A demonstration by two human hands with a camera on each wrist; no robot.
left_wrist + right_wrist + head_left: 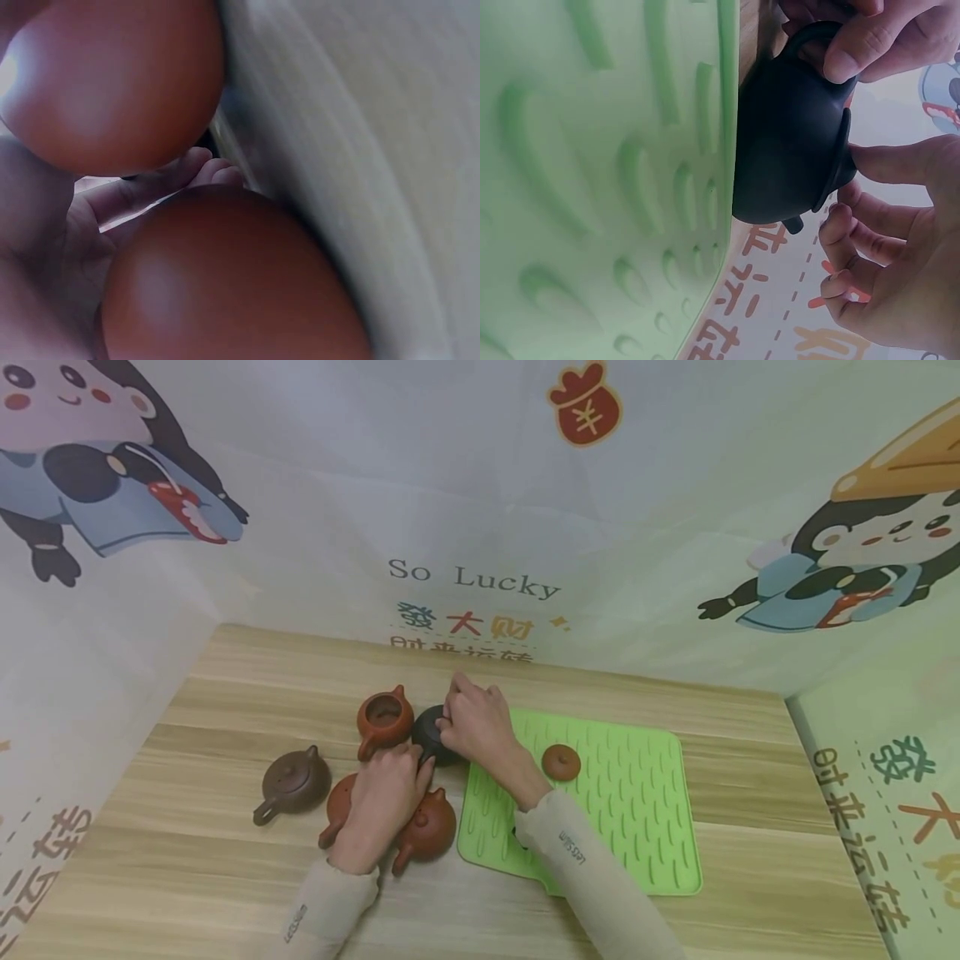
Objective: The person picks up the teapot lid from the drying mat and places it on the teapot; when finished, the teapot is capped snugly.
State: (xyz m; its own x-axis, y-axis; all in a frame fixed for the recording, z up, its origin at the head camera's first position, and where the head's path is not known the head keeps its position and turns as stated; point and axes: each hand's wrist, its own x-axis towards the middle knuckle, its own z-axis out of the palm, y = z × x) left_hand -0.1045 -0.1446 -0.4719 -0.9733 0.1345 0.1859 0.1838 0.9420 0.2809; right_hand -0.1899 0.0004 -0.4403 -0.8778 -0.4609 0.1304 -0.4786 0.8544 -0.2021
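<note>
1. The right hand has a narrow grip, thumb and fingertips pinching the knob of a round matte-black clay teapot; its lid covers the mouth, hiding the inside.
2. The left hand's grip holds that teapot's looped handle.
3. Just left of the black teapot stands an open-topped, round orange-red clay teapot, contents too shadowed to tell.
4. On its near side: a lidded reddish-brown clay teapot, another half-hidden under the left hand; farther left, a lidded dark-brown clay teapot.
5. Right of it, a light-green ridged mat bears a round orange-brown lid.
6. Only the right wrist view shows knob and handle clearly.
</note>
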